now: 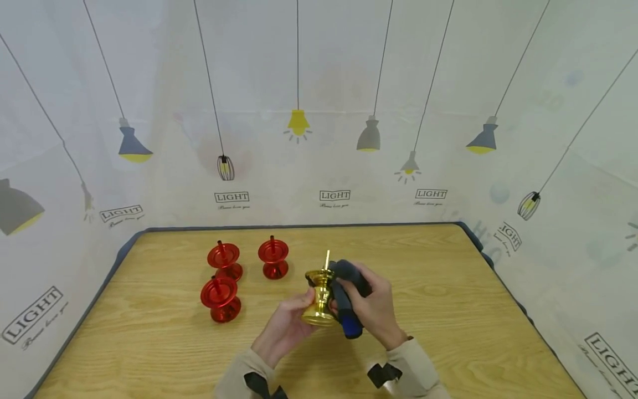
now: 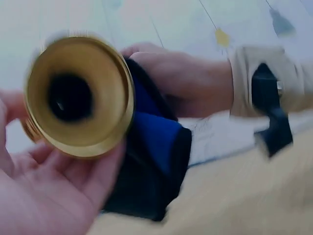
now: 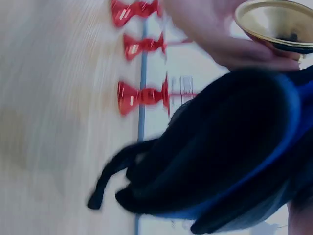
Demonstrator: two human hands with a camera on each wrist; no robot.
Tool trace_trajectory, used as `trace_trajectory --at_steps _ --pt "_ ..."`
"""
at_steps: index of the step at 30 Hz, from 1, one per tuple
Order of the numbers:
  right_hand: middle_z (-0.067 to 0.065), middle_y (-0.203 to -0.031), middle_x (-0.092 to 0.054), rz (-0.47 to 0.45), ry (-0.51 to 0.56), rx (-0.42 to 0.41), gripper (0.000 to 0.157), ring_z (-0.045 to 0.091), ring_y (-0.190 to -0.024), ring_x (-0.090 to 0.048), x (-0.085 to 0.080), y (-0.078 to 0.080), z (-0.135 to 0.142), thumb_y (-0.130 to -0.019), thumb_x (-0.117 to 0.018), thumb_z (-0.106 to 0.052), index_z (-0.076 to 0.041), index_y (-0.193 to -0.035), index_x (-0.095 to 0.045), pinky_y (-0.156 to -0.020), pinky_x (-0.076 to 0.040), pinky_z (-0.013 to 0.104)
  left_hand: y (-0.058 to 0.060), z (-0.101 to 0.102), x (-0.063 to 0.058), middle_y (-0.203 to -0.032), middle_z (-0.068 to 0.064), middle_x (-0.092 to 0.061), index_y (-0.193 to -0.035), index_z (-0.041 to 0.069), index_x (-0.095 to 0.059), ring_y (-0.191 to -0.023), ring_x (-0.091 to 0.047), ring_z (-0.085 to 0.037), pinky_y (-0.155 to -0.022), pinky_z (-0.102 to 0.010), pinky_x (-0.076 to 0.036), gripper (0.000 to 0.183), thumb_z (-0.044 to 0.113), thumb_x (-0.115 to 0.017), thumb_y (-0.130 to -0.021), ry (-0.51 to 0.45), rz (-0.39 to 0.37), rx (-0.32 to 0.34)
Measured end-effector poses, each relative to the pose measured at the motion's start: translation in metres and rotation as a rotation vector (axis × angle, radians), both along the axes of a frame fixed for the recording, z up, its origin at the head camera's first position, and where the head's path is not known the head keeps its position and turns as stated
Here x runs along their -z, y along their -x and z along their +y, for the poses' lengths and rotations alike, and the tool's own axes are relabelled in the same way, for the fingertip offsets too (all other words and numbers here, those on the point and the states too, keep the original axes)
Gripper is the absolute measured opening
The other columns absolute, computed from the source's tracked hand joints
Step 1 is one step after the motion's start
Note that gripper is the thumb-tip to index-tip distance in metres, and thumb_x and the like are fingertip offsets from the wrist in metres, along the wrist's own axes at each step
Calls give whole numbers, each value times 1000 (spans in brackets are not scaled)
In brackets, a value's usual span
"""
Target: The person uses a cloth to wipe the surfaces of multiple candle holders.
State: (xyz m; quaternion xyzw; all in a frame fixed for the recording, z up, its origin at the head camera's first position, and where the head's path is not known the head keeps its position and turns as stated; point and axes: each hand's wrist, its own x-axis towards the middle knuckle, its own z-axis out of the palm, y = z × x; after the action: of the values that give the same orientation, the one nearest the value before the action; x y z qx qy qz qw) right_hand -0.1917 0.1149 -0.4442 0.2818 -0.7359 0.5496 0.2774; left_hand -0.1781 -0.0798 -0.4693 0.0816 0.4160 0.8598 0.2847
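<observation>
A shiny gold candlestick (image 1: 321,296) with a thin spike on top is held over the table by my left hand (image 1: 291,318), the thumb on its near side. Its round hollow base (image 2: 110,93) faces the left wrist camera, with the fingers around its side. My right hand (image 1: 376,307) grips a folded black-and-blue cloth (image 1: 351,324) against the candlestick's right side. From the right wrist, the thick cloth (image 3: 220,132) fills the middle, a narrow strap hanging from it, and hides the right fingers.
Three red candlesticks stand on the wooden table (image 1: 149,332) to the left: one at the back left (image 1: 224,257), one nearer me (image 1: 221,299), one closer to the middle (image 1: 274,257). A white curtain (image 1: 299,183) printed with lamps surrounds the table's back and sides.
</observation>
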Motion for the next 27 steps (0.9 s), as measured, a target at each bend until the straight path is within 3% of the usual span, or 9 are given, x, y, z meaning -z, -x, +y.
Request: trace_trajectory --at_steps 3,4,7,9,11,16,20,24,27 --pt "16 -101 -76 129 -100 23 32 24 -89 -74 -3 4 2 -81 -76 12 0 -111 -71 -83 -57 20 1 0 -7 -103 6 -67 -118 9 -66 -97 -61 -8 -93 -30 -49 26 26 -50 -106 202 97 -77" --pt "16 -101 -75 177 -144 36 33 26 -91 -74 -4 5 3 -80 -77 12 0 -111 -71 -85 -57 22 1 2 -10 -103 5 -68 -114 10 -68 -96 -61 -7 -91 -30 -49 25 27 -53 -105 297 131 -131" --pt "15 -102 -75 304 -245 71 39 29 -93 -74 -4 10 2 -77 -79 13 0 -112 -70 -87 -59 32 -3 6 -17 -109 -6 -70 -125 -1 -65 -96 -64 -11 -84 -29 -53 40 30 -67 -98 554 224 -308" --pt "15 -102 -75 344 -284 80 41 30 -93 -74 -6 10 1 -75 -79 14 0 -113 -70 -85 -60 37 -6 9 -18 -112 -13 -71 -125 -3 -65 -96 -66 -15 -80 -30 -55 47 31 -74 -94 664 267 -401" --pt "15 -103 -75 351 -290 66 42 30 -94 -73 -6 9 0 -75 -79 15 0 -113 -70 -86 -59 36 -7 11 -18 -110 -15 -71 -123 -2 -66 -94 -67 -16 -78 -31 -57 47 31 -77 -91 706 286 -444" --pt "17 -104 -75 281 -212 24 41 31 -95 -74 -2 8 4 -76 -78 16 0 -113 -71 -94 -55 22 -4 11 -15 -103 -6 -73 -120 -4 -67 -89 -66 -12 -76 -28 -53 43 28 -76 -92 609 213 -408" --pt "17 -104 -76 141 -106 11 34 23 -95 -75 2 8 7 -82 -77 11 0 -113 -72 -89 -55 18 -3 8 -12 -98 3 -69 -120 -3 -64 -88 -62 -9 -77 -24 -49 32 20 -67 -98 389 131 -278" --pt "17 -102 -75 -26 4 -10 28 9 -91 -72 4 5 10 -86 -74 9 0 -113 -72 -77 -58 20 -3 7 -9 -97 6 -68 -112 8 -66 -88 -63 -6 -82 -23 -52 18 21 -58 -103 157 86 -125" --pt "18 -101 -75 -93 46 -23 26 5 -87 -71 5 2 11 -88 -71 9 0 -113 -72 -72 -59 22 -3 7 -7 -99 4 -72 -108 14 -68 -92 -68 -6 -88 -24 -55 18 26 -55 -105 18 56 -25"
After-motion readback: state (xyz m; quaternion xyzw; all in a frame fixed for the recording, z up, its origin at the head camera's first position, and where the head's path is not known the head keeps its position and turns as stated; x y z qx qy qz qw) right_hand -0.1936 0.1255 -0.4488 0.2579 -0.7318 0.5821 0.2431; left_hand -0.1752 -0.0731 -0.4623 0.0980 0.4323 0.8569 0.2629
